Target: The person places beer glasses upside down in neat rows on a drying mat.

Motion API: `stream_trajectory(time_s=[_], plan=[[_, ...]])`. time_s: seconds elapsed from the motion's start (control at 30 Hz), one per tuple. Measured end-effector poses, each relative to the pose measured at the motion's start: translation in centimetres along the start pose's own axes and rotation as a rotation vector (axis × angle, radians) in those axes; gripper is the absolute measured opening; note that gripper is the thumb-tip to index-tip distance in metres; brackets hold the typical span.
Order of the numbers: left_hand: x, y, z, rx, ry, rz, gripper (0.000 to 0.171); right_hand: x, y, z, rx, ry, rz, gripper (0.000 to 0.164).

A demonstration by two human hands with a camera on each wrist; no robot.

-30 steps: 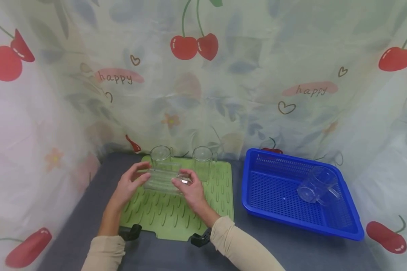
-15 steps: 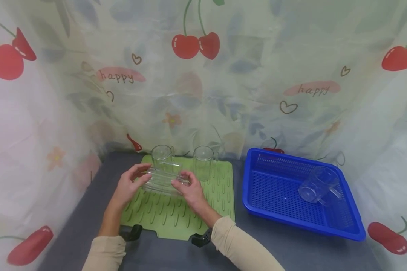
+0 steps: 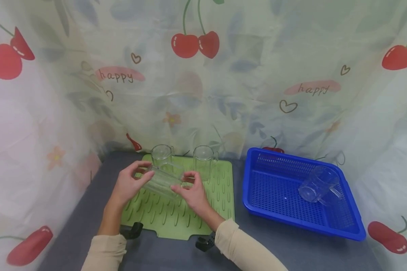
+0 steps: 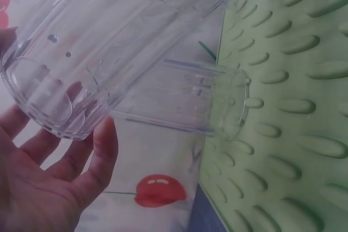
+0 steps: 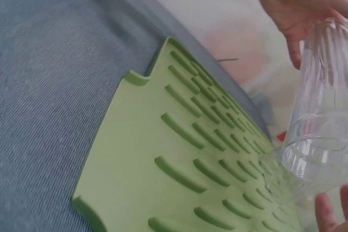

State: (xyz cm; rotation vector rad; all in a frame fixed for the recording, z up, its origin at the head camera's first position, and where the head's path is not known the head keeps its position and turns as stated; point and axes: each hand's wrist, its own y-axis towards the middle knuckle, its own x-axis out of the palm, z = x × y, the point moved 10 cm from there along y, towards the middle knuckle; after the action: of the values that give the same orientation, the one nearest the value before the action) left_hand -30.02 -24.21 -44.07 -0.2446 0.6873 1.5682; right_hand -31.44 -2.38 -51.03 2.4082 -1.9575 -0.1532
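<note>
Both hands hold a clear mug (image 3: 164, 182) lying on its side over the green drying mat (image 3: 176, 222). My left hand (image 3: 130, 184) grips its base end; in the left wrist view the fingers (image 4: 106, 139) curl around the thick bottom. With thumb and fingers, my right hand (image 3: 191, 192) pinches the rim end, which slopes down to the right. In the right wrist view only a few right fingertips (image 5: 326, 213) show, near the mug's rim. Two more clear mugs stand on the mat's far part, one behind the held mug (image 3: 162, 152) and one to its right (image 3: 203, 162).
To the right, a blue plastic basket (image 3: 254, 214) holds another clear mug (image 3: 317, 184) lying tilted. Black wrist-worn gear (image 3: 205, 242) shows by the right sleeve. Grey cloth (image 3: 176, 256) covers the table, and a cherry-printed curtain (image 3: 244, 113) hangs close behind.
The held mug has tilted, its rim end dropping toward the lower right. My right hand has shifted slightly right, and the left hand has turned a little with it.
</note>
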Motion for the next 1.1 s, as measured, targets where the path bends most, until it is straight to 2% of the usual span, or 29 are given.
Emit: stream_trajectory(time_s=[0.13, 0.3, 0.43, 0.63, 0.83, 0.97, 1.1], plan=[[0.1, 0.2, -0.2, -0.010, 0.034, -0.010, 0.045, 0.1, -0.6, -1.6, -0.133, -0.110, -0.014, 0.070], [0.2, 0.4, 0.0, -0.001, 0.086, -0.017, 0.046, 0.9, -1.3, -3.5, -0.270, -0.374, -0.059, 0.079], [0.3, 0.6, 0.1, 0.005, 0.106, -0.017, 0.046, 2.0, -1.8, -4.4, -0.332, -0.581, -0.096, 0.087], [0.6, 0.7, 0.6, 0.028, 0.096, -0.025, 0.042, 3.1, -1.9, -4.2, -0.340, -0.729, -0.108, 0.096], [1.0, 0.6, 1.0, 0.023, 0.116, -0.059, 0.046, 3.6, -1.6, -3.7, -0.338, -0.839, -0.090, 0.099], [1.6, 0.6, 1.2, 0.024, 0.120, -0.096, 0.044, 3.7, -1.3, -3.1, -0.311, -0.848, -0.080, 0.098], [2.1, 0.6, 1.1, 0.020, 0.110, -0.127, 0.043, 3.6, -1.3, -2.8, -0.325, -0.846, -0.083, 0.090]])
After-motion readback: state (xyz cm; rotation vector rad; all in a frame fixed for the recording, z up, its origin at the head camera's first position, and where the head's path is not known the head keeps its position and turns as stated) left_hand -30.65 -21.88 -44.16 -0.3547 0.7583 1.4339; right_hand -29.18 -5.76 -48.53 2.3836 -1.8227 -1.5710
